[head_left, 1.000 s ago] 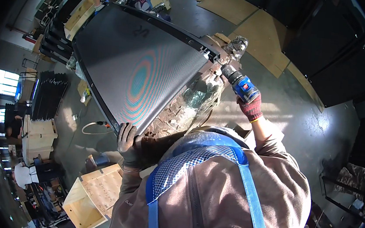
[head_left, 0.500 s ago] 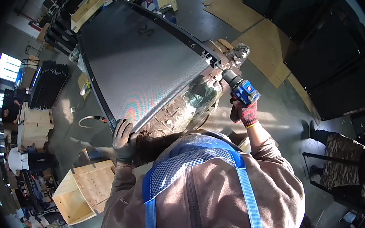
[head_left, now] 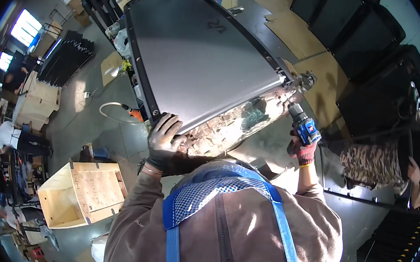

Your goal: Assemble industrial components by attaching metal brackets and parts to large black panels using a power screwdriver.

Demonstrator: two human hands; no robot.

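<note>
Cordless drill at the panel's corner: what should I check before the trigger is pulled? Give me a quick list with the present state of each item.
1. Right hand gripping the blue cordless drill: ok, gloved fist closed round the handle.
2. Drill tip on a fastener at the corner of the dark panel: cannot tell, the tip is too small to see.
3. Left hand steadying the panel: ok, it rests on the near edge by the frame.
4. Left hand away from the drill: ok, it is at the opposite end of that edge.
5. Other people clear: ok, a person's hand shows at the right, apart from the panel.
</note>
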